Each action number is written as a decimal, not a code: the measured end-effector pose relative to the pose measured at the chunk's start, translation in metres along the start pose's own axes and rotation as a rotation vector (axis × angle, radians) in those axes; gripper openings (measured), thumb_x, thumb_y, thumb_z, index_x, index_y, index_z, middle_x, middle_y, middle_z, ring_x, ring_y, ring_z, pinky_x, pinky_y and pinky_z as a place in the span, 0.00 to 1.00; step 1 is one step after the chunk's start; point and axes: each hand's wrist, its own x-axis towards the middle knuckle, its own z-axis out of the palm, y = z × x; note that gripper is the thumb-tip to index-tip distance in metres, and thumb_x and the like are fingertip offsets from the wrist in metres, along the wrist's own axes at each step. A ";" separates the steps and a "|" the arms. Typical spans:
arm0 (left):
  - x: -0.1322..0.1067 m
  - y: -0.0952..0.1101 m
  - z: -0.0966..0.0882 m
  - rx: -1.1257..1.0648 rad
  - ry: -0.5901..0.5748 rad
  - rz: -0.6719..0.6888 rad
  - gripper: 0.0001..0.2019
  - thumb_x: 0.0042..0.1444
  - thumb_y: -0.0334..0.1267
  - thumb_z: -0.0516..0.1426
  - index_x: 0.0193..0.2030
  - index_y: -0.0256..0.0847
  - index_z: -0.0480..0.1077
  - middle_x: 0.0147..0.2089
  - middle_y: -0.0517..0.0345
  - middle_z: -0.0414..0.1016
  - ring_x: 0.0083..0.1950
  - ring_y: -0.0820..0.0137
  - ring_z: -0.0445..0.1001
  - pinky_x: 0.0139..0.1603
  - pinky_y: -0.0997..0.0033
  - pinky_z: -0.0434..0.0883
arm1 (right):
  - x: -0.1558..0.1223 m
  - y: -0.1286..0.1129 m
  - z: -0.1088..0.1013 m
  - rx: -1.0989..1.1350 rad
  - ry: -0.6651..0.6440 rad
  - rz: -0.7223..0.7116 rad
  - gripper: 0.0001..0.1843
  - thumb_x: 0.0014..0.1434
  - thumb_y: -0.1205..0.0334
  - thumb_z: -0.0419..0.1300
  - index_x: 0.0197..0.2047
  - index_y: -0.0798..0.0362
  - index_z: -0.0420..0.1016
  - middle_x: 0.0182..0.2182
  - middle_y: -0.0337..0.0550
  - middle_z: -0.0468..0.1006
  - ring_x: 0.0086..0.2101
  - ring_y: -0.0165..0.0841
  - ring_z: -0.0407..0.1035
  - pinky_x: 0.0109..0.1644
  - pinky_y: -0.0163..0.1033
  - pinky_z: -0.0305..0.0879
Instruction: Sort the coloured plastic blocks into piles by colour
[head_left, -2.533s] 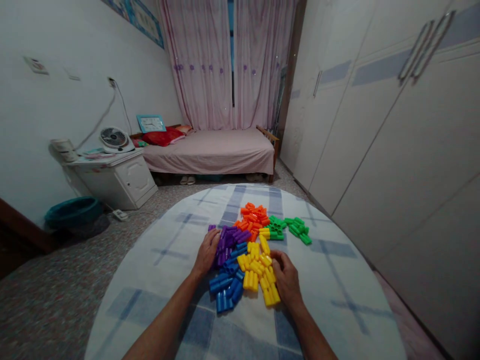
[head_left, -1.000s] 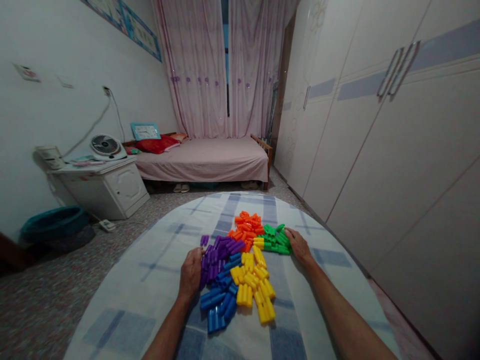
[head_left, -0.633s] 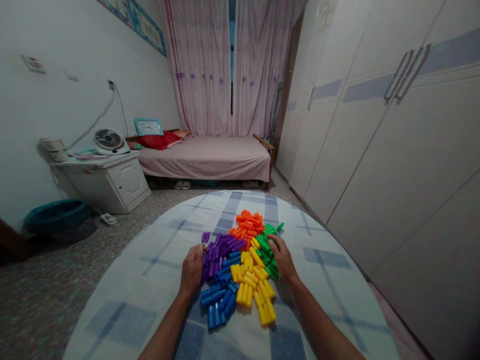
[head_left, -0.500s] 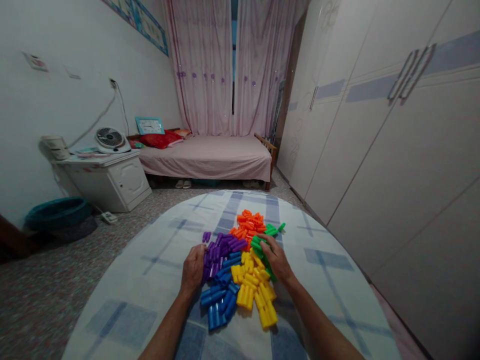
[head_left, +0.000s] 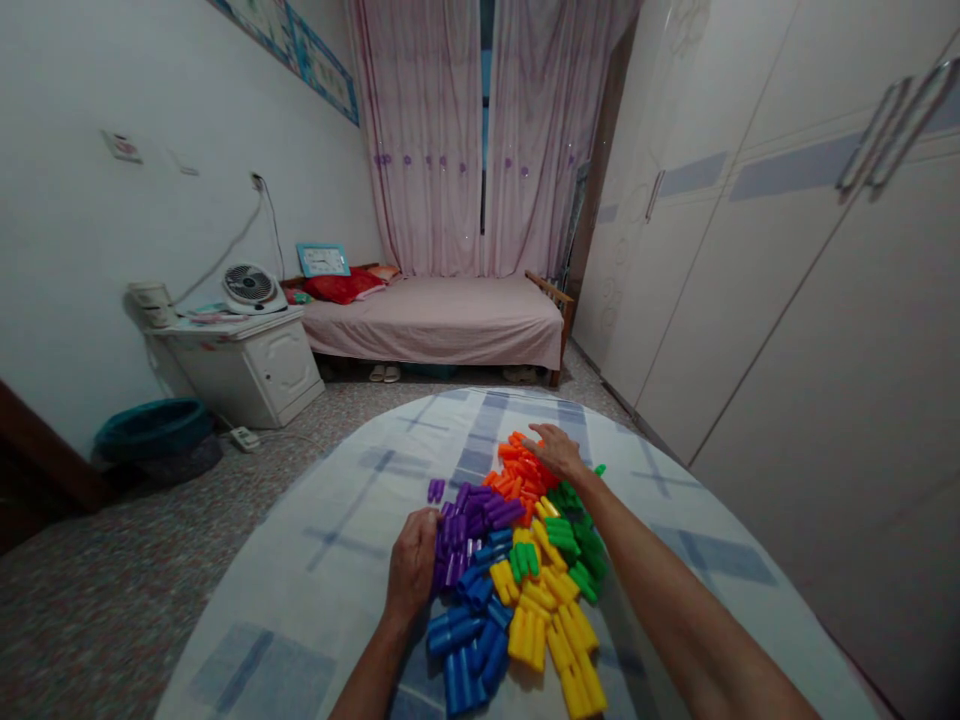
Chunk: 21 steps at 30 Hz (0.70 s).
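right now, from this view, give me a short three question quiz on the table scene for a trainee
1. Which colour of plastic blocks is nearest the left hand?
2. True or false: the right hand is at the orange blocks.
3. Fill in: some ____ blocks lie on top of the yellow blocks.

Key:
1. The purple blocks.
2. True.
3. Green.
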 end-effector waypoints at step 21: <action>0.001 0.002 0.001 0.052 -0.024 0.003 0.20 0.64 0.48 0.41 0.39 0.42 0.70 0.41 0.52 0.74 0.45 0.65 0.71 0.51 0.64 0.67 | -0.032 -0.020 0.000 0.175 -0.276 -0.391 0.24 0.51 0.62 0.57 0.53 0.46 0.74 0.35 0.37 0.80 0.34 0.35 0.72 0.41 0.37 0.65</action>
